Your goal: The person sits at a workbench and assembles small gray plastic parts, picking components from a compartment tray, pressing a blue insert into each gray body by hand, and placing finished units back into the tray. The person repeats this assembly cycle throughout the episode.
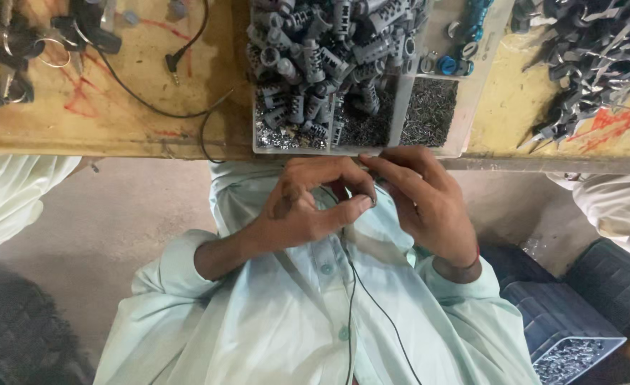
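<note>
My left hand (pixel 302 207) and my right hand (pixel 423 199) meet in front of my chest, just below the bench edge. Their fingertips pinch together around a small dark part (pixel 372 202), mostly hidden by the fingers. A thin black wire (pixel 350 299) hangs down from the hands over my pale green shirt. Right above the hands stands a clear plastic tray (pixel 472 107) at the bench edge, with several grey ribbed plastic sleeves (pixel 322 50) in one compartment and tiny metal pieces (pixel 429 114) in another.
The worn wooden bench (pixel 151 71) carries a black cable with a plug (pixel 173 65), dark parts with metal rings (pixel 22 50) at the left, and a heap of grey parts (pixel 593 50) at the right. Dark crates (pixel 564 321) sit low right. White sleeves of other people show at both sides.
</note>
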